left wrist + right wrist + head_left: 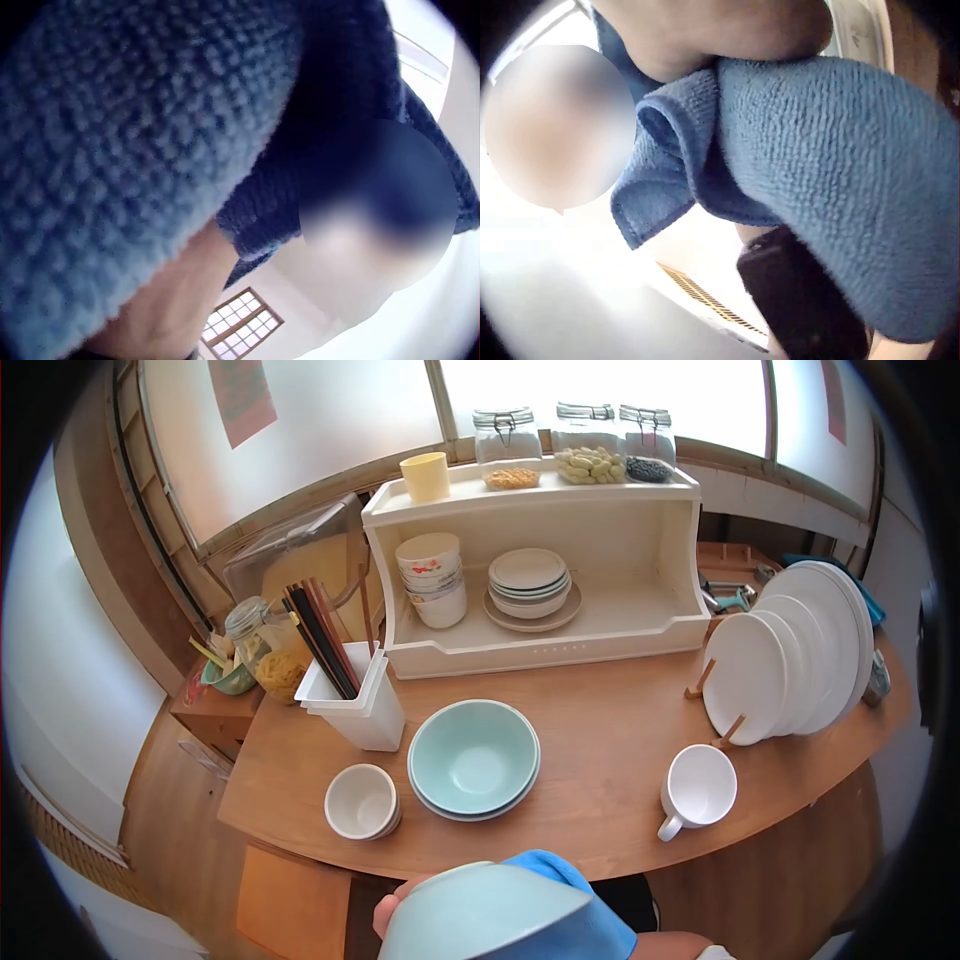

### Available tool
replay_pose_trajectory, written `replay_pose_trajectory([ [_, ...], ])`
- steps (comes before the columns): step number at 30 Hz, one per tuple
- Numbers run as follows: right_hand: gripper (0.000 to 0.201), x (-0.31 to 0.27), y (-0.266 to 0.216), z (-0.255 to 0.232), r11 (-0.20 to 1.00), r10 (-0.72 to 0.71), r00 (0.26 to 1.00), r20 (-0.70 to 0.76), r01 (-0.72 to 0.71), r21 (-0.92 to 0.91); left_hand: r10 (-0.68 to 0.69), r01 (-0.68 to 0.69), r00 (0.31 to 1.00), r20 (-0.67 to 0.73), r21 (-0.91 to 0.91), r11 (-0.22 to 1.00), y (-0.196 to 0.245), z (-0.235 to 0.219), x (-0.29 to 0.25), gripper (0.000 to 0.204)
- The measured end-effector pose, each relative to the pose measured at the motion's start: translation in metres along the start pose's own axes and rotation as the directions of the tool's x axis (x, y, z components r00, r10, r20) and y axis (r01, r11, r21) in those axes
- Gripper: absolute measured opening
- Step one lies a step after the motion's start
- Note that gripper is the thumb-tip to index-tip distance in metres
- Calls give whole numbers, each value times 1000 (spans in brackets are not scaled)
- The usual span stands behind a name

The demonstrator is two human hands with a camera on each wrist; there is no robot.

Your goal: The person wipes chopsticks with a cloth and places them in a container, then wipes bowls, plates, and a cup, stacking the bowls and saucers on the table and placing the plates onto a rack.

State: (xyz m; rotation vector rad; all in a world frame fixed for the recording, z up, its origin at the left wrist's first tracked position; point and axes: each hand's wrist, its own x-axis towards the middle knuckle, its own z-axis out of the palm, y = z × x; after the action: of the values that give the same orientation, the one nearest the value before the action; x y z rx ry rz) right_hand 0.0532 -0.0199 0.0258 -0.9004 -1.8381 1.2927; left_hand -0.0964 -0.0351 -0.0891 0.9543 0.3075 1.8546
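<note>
Held item: pale-blue, glossy round bowl point(480, 915), tilted, at the near edge of the brown wooden table point(595, 790).
Left hand point(388, 910): fingers curled on the bowl's left side.
Right hand point(712, 30): grasping a blue, textured fabric cloth point(600, 920) beside the bowl.
Table, near left: stacked pale-blue bowls point(475, 760).
Table, near right: white handled mug point(700, 788).

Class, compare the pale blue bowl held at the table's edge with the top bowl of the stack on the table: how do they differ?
The held bowl is tipped, showing mainly its outer wall; the stacked bowl sits upright, its inside facing up. A blue cloth shows alongside the held bowl, while the stacked bowl rests in another bowl. Both are pale blue.
</note>
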Motion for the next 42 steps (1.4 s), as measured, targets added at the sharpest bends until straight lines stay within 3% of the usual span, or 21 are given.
replay_pose_trajectory([
  [2, 51, -4, 3, -8, 1000, 0, 1000, -28, 0, -1, 210, -204, 978, 13, 295, 934, -11, 9, -1, 64],
  [5, 51, -16, 10, -19, 1000, 23, 996, -91, -23, 2, 427, -393, 904, -22, 347, 851, -18, 24, 14, 65],
  [6, 52, -23, 14, -22, 999, 35, 993, -117, -35, -3, 59, -135, 988, 142, 615, 777, 15, 12, 24, 63],
  [7, 52, -30, 18, -27, 999, 49, 988, -146, -50, 0, -344, 43, 924, 170, 845, 533, 34, 4, 31, 61],
  [8, 52, -38, 21, -32, 997, 71, 982, -174, -72, -1, -133, -357, 892, 431, 855, 377, 28, 14, 53, 54],
  [9, 52, -47, 25, -36, 996, 88, 975, -204, -91, -6, -231, -209, 916, 328, 882, 423, 35, 26, 59, 46],
  [11, 52, -67, 32, -43, 991, 125, 958, -259, -131, -6, -285, -152, 900, 330, 851, 503, 38, 39, 80, 49],
  [15, 53, -89, 44, -47, 985, 164, 940, -299, -171, 2, -324, -83, 913, 249, 889, 450, 36, 59, 121, 39],
  [17, 53, -95, 50, -47, 983, 179, 937, -300, -185, 8, -490, 87, 855, 170, 884, 459, 28, 48, 145, 37],
  [18, 54, -97, 51, -47, 983, 180, 937, -300, -185, 10, -485, 85, 859, 166, 887, 454, 23, 41, 155, 37],
  [21, 54, -101, 54, -48, 983, 182, 938, -296, -185, 19, -540, 185, 838, 77, 891, 415, 16, 36, 174, 34],
  [23, 55, -104, 55, -50, 983, 182, 937, -298, -183, 24, -610, 288, 791, -50, 910, 298, 16, 46, 181, 31],
  [24, 55, -106, 57, -50, 983, 182, 937, -298, -181, 31, -610, 285, 791, -49, 912, 297, 15, 48, 182, 31],
  [26, 55, -109, 57, -51, 983, 182, 937, -297, -180, 34, -688, 348, 716, -120, 916, 202, 12, 49, 186, 30],
  [33, 57, -114, 61, -57, 985, 174, 936, -304, -168, 47, -688, 325, 711, -146, 935, 139, -7, 45, 184, 29],
  [39, 58, -118, 62, -63, 987, 161, 934, -320, -154, 47, -733, 320, 653, -189, 947, 41, -9, 50, 193, 31],
  [42, 58, -119, 63, -65, 986, 165, 932, -323, -156, 54, -744, 244, 641, -188, 969, -35, -13, 44, 197, 32],
])
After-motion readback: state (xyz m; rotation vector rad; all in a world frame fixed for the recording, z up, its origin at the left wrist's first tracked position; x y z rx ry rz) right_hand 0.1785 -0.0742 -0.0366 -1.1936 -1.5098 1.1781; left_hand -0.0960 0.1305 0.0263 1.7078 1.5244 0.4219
